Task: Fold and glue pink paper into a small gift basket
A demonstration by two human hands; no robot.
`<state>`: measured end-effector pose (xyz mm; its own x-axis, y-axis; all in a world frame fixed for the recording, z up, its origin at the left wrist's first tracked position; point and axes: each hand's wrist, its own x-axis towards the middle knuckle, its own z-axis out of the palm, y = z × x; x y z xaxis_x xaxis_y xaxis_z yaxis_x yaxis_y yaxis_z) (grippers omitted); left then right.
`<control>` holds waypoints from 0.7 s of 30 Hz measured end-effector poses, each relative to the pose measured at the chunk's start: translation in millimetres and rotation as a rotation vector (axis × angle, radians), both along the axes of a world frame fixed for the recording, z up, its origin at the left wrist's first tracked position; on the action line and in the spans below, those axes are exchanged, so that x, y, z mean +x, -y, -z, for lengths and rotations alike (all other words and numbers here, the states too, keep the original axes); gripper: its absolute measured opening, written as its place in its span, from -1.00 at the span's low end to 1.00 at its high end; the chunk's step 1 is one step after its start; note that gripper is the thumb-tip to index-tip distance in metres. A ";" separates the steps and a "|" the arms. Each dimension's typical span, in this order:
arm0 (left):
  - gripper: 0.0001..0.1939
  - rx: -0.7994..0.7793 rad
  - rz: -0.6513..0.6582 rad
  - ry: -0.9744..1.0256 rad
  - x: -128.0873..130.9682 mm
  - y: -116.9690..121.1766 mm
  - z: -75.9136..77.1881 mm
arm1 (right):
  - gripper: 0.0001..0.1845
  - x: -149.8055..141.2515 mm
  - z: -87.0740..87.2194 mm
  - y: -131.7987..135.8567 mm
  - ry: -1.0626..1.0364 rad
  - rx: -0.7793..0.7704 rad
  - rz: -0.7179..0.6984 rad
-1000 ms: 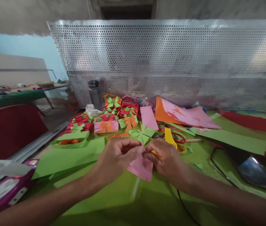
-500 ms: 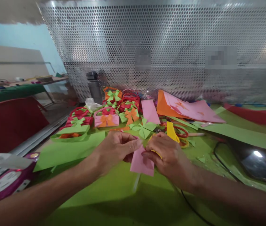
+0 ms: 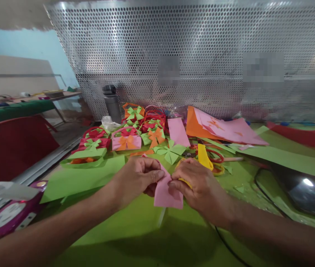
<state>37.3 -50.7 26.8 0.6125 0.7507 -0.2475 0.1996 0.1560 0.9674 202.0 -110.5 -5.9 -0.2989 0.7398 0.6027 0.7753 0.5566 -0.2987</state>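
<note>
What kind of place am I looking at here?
Probably a craft workspace: small paper bags with bows, such as the pink one, stand on a green-topped table, beside coloured sheets and yellow-handled scissors. The unfinished wall suggests a makeshift room.

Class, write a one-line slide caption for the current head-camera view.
Both hands pinch a piece of pink paper before small paper handbags decorated with bows.

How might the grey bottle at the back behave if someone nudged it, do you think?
The grey bottle looks tall and narrow, so a push near its dark lid may tip it. Its rounded body would probably roll once down. Its weight is hard to judge, as no contents show.
</note>
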 end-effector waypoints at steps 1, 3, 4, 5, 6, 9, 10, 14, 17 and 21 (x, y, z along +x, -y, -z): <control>-0.80 0.004 0.002 0.001 0.1 0.0 0.3 | -0.78 -0.1 0.1 0.2 -0.001 -0.005 0.002; -0.82 0.020 0.005 0.004 0.7 0.8 0.0 | -0.77 -0.2 0.1 0.8 0.000 -0.016 0.000; -0.82 0.027 0.002 0.002 1.2 1.5 -0.5 | -0.77 -0.3 -0.1 1.2 0.002 -0.020 0.002; -0.83 0.035 -0.004 0.000 1.8 2.3 -1.1 | -0.77 -0.4 -0.4 1.5 0.005 -0.022 0.003; -0.84 0.044 -0.009 0.001 2.4 3.1 -1.9 | -0.76 -0.6 -0.8 1.8 0.009 -0.023 0.007; -0.84 0.065 -0.020 0.016 3.4 5.0 -3.3 | -0.77 -1.2 -1.9 2.3 0.000 -0.022 0.006; -0.83 0.069 -0.021 0.021 3.4 5.1 -3.3 | -0.78 -1.3 -2.2 2.4 -0.010 -0.029 0.005; -0.77 0.015 0.010 0.007 0.9 3.4 -1.2 | -0.78 -0.6 -2.5 2.6 -0.012 -0.063 0.028; -0.69 -0.039 0.072 -0.025 -1.8 1.8 0.1 | -0.77 0.8 -3.0 3.0 0.026 -0.048 0.028; -0.70 0.002 0.096 -0.071 -3.3 3.4 -0.7 | -0.80 0.9 -5.1 3.4 0.024 -0.042 0.001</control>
<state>34.0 -54.1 27.4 0.6624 0.6899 -0.2919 0.2820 0.1315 0.9504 202.8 -113.9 -0.8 -0.3116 0.7646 0.5642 0.7831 0.5429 -0.3033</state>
